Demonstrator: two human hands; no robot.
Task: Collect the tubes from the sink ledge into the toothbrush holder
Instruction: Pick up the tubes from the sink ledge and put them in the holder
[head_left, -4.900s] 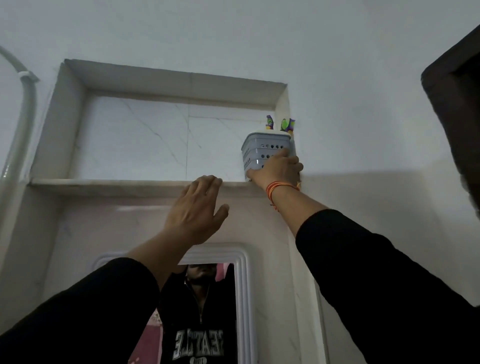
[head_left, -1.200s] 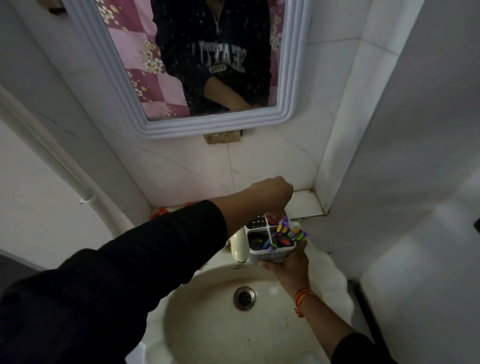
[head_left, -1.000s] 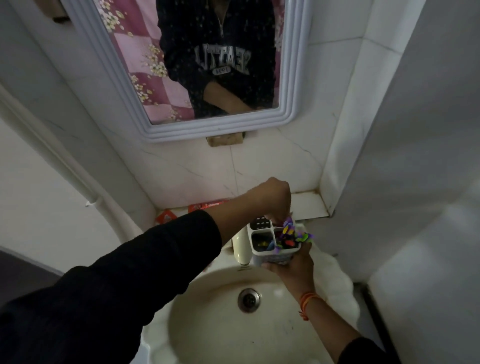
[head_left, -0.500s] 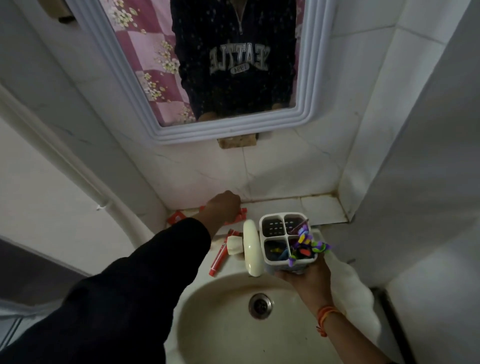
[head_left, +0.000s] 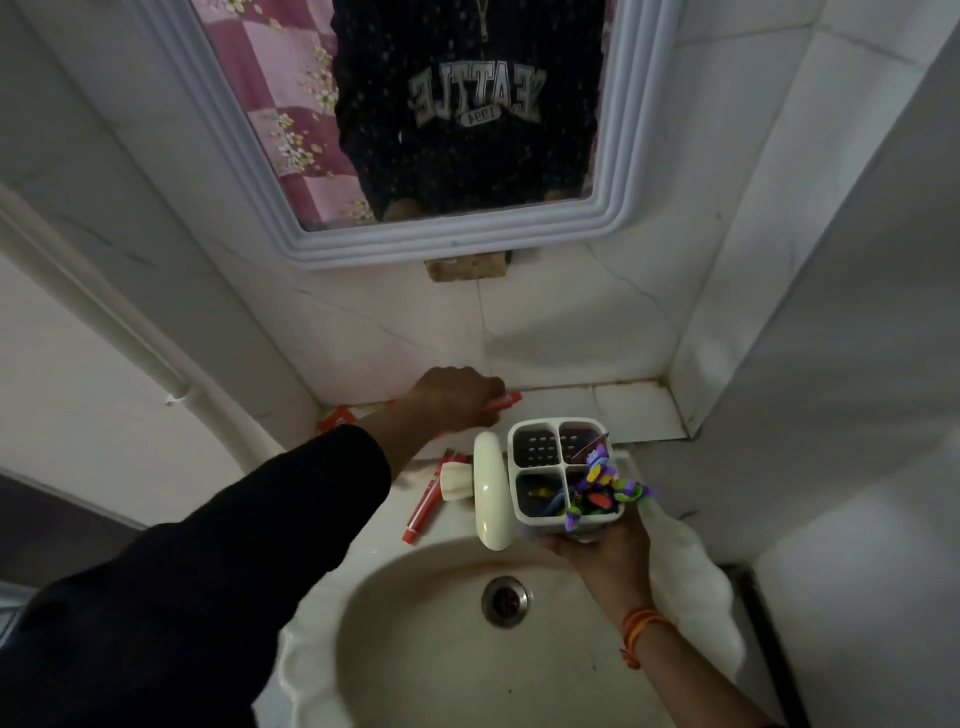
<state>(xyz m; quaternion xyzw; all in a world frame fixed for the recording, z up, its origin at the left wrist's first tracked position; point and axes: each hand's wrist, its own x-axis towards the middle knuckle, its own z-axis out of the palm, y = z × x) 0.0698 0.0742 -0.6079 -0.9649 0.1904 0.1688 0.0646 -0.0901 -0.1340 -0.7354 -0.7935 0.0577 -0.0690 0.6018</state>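
My right hand (head_left: 605, 551) holds the white four-compartment toothbrush holder (head_left: 563, 475) from below, over the sink's back rim. Colourful toothbrushes (head_left: 605, 486) stick out of its near right compartment. My left hand (head_left: 452, 397) reaches to the tiled ledge (head_left: 634, 410) behind the sink, fingers closed around a red tube (head_left: 504, 401) whose end pokes out to the right. Another red tube (head_left: 423, 506) lies on the sink rim beside the tap. A red scrap or wrapper (head_left: 335, 418) lies at the ledge's left end.
A cream tap (head_left: 488, 493) stands just left of the holder. Below is the basin (head_left: 415, 649) with its drain (head_left: 506, 600). A white-framed mirror (head_left: 452, 239) hangs above the ledge. A white pipe (head_left: 104, 322) runs down the left wall; a wall corner closes the right.
Since the earliest frame the holder came down from the high shelf to the sink. In the last second my left hand moved from above the holder to the ledge and closed on a red tube.
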